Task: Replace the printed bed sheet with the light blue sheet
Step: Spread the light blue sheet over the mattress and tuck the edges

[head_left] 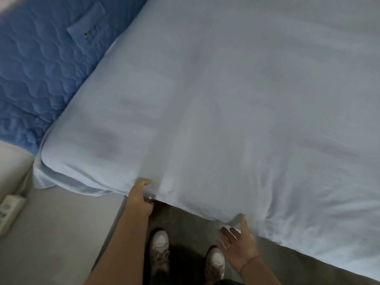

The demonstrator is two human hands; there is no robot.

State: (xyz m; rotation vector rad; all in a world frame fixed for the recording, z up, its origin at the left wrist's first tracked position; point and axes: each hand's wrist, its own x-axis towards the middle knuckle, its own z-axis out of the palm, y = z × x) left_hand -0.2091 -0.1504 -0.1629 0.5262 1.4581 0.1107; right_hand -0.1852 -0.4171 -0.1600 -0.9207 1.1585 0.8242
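The light blue sheet (pixel 236 89) lay spread over the bed, its near edge hanging past the mattress side. The left hand (pixel 139 199) had its fingers clenched on that edge; the right hand (pixel 238 247) was open, palm up, fingertips just under the hem — not gripping. To do this well, both hands should probably pull the edge taut and push it evenly under the mattress. A blue quilted headboard (pixel 37 64) stood at the left. The floor (pixel 61 233) was pale, and a power strip (pixel 10 210) lay beside it. The printed sheet wasn't visible.
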